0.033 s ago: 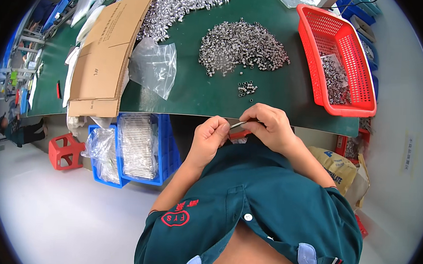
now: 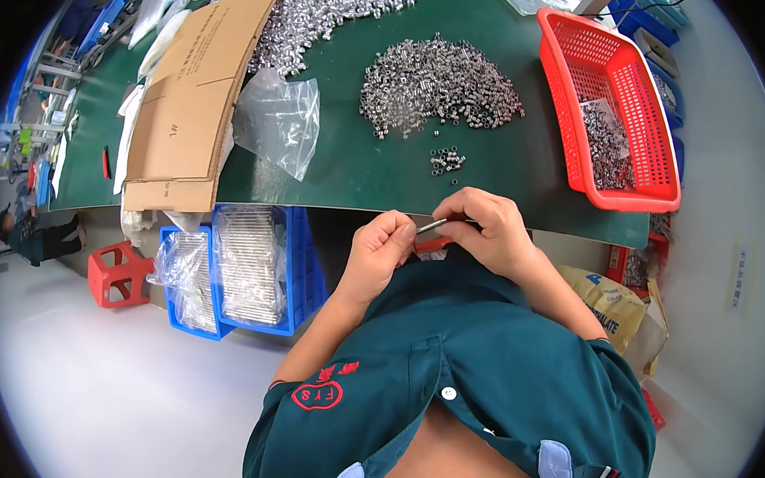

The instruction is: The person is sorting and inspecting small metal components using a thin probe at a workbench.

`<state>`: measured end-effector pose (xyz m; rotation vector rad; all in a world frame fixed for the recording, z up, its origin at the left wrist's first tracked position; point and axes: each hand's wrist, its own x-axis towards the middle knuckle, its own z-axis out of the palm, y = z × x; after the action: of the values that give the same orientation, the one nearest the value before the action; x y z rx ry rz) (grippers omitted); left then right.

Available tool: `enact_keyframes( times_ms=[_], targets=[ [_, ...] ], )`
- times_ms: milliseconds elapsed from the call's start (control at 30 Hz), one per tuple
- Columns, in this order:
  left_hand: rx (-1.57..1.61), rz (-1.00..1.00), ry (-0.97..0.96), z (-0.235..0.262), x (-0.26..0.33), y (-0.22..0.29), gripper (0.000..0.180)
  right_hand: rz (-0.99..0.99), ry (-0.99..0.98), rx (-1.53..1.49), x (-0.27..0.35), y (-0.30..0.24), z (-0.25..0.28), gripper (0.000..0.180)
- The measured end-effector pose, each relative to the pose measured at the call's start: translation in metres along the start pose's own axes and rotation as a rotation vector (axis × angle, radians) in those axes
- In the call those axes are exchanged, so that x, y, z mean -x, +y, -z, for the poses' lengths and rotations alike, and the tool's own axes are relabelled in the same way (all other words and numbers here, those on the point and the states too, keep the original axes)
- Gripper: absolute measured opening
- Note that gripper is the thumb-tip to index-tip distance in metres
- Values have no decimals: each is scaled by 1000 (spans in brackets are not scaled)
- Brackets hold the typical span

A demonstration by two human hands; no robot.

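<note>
The left hand and right hand pinch a thin rod, seemingly to steady it, small rings lying handily on the table's near side.

My dark green short-sleeved cloth shirt bears red embroidered characters beside a rounded red lettered emblem. Dark print marks the flat brown cardboard sheet. To my right, the bulky yellow sack carries blue lettering; a pale rectangular sign with dark characters is on the whitish wall.
</note>
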<state>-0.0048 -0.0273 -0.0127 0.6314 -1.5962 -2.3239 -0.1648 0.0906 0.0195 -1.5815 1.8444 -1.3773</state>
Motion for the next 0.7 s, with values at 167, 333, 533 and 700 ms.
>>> enact_keyframes(
  times_ms=[167,333,533,700],
  targets=[
    [46,32,47,-3,0,2,21,-219,-7,-40,2,1,6,22],
    [59,26,68,3,0,-4,21,-88,161,370,-1,24,12,17],
    [87,19,68,1,-3,-3,20,-46,173,468,-6,28,5,17],
    [69,20,88,3,-4,-2,20,-107,158,356,-7,30,2,12]
  ],
)
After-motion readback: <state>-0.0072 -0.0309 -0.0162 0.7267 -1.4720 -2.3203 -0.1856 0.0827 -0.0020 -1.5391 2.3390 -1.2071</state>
